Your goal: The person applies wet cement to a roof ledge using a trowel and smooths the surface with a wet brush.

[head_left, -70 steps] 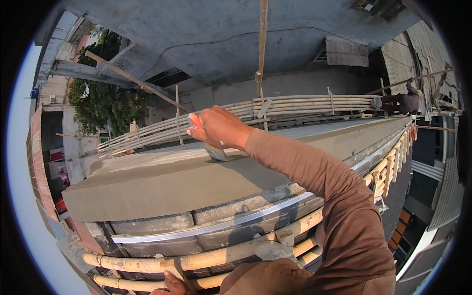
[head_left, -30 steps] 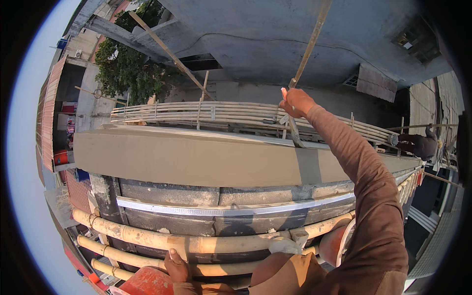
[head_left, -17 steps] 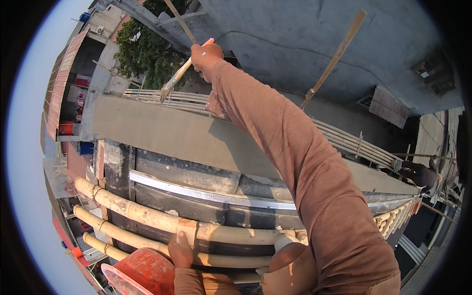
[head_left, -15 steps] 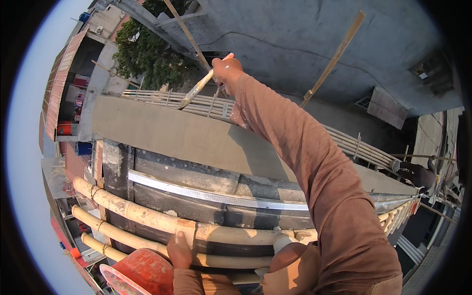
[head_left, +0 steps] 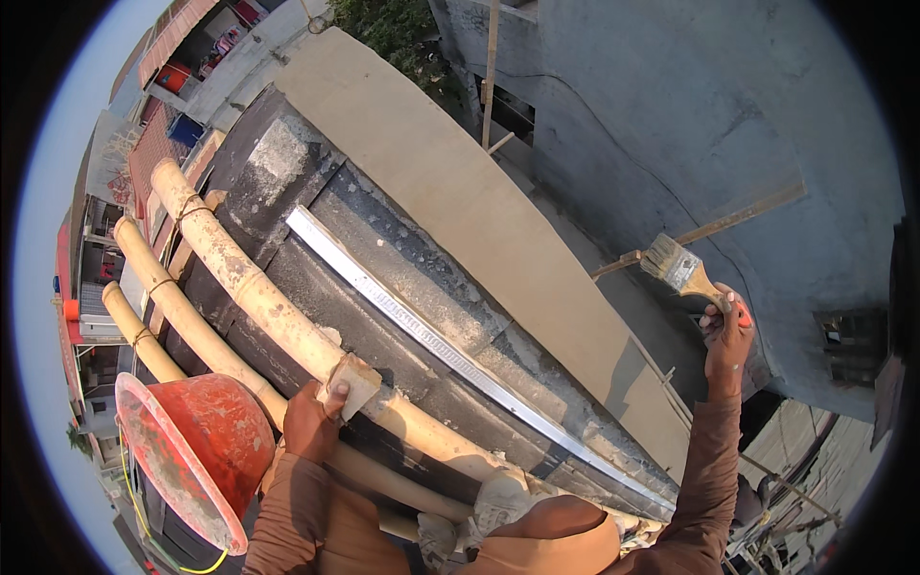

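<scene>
My right hand (head_left: 728, 337) is raised at the right, closed round the wooden handle of a wide flat paintbrush (head_left: 682, 270). Its bristles look grey and caked and point up and left, away from any surface. Below on the left, my left hand (head_left: 314, 422) grips a pale tan rectangular block (head_left: 356, 385); whether it is sponge or wood I cannot tell. The block lies against the thick upper bamboo pole (head_left: 251, 287). Beyond runs a long band of smooth grey-brown plaster (head_left: 460, 182), apart from both hands.
A mortar-stained red bucket (head_left: 216, 431) hangs or stands left of my left arm. A white metal straightedge (head_left: 402, 311) lies along the dark ledge (head_left: 316, 259). More bamboo poles (head_left: 163, 278) run below. Past the plaster edge is a drop toward a grey wall (head_left: 632, 105).
My right hand has swung from the far plaster edge back to the right, lifting the paintbrush off. The view has turned. My left hand still holds the block at the pole.
</scene>
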Demonstrator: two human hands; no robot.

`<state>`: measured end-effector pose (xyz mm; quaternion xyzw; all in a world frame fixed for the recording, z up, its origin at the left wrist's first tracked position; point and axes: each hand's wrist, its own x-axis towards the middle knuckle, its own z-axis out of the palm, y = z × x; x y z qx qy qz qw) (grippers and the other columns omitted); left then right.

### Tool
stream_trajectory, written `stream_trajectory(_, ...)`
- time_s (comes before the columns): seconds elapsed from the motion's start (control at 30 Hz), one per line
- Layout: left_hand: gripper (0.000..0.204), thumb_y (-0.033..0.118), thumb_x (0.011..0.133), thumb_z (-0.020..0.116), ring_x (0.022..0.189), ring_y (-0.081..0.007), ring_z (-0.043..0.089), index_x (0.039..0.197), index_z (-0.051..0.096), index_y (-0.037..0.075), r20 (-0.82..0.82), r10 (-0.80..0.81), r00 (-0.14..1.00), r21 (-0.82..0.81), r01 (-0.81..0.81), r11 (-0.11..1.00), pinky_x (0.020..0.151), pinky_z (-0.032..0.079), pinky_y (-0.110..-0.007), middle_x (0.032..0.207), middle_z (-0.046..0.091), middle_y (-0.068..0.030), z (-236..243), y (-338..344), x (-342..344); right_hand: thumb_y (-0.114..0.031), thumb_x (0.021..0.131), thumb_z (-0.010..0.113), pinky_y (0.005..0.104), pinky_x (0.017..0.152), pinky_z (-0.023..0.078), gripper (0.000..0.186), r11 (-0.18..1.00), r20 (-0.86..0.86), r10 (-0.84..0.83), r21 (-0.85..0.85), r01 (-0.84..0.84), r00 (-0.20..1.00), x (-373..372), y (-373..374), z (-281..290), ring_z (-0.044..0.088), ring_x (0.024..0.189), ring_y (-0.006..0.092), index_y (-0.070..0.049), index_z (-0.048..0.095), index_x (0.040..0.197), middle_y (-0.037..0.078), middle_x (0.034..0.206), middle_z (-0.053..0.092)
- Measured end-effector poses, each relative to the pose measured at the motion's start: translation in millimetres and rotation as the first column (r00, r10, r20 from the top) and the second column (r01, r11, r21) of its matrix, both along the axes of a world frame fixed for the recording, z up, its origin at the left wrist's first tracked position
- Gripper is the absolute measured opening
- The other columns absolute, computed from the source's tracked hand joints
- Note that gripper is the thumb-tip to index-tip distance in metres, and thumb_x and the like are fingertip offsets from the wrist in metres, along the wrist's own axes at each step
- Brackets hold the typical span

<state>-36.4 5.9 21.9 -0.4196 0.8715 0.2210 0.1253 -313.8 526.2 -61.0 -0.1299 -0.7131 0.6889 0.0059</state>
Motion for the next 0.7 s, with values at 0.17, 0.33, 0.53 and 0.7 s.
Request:
stream_trajectory(0.17,0.074,0.068,0.092,0.061,0.096,-0.0482,0.069,0.114,0.072,-0.002,0.068,-0.012,0.998,-0.073,0.017,0.997,0.083,0.052,-0.052,0.094,0.072,-0.0295,0.6,7.7,-9.0,-0.029,0.106,0.051,0.0267,0.067,0.052,0.043,0.899,-0.242,0.255,-0.297,-0.322,0.936,-52.4,-180.6,92.7,0.071,0.076,0.0165,0.007,0.064,0.125,0.011,0.091,0.073)
stream_trajectory(0.33,0.079,0.069,0.093,0.059,0.101,-0.0488,0.068,0.118,0.070,-0.005,0.049,-0.034,0.998,-0.088,0.038,0.995,0.088,0.052,-0.051,0.099,0.071,-0.0314,-0.8,8.1,-8.4,-0.016,0.100,0.047,0.0296,0.067,0.054,0.035,0.762,-0.347,0.374,-0.414,-0.498,0.860,-84.9,-325.2,142.6,0.073,0.077,0.0210,0.008,0.063,0.120,0.017,0.094,0.073)
stream_trajectory(0.53,0.089,0.073,0.093,0.056,0.106,-0.0474,0.067,0.123,0.066,-0.010,0.083,-0.052,0.995,-0.084,0.059,0.995,0.093,0.052,-0.050,0.107,0.070,-0.0334,-11.9,-2.2,-0.3,-0.020,0.103,0.050,0.0265,0.066,0.051,0.036,0.903,-0.195,0.368,-0.159,-0.399,0.909,-19.0,-224.6,77.6,0.071,0.073,0.0172,0.006,0.067,0.120,0.014,0.089,0.074)
stream_trajectory(0.7,0.084,0.072,0.093,0.057,0.102,-0.0478,0.068,0.119,0.069,-0.007,0.064,-0.072,0.995,-0.122,0.080,0.989,0.089,0.053,-0.051,0.102,0.071,-0.0320,-13.0,-0.4,1.2,-0.030,0.105,0.056,0.0275,0.067,0.054,0.043,0.994,0.118,0.113,-0.018,-0.111,0.987,144.1,-5.1,0.4,0.070,0.071,0.0194,0.008,0.064,0.123,0.014,0.090,0.072)
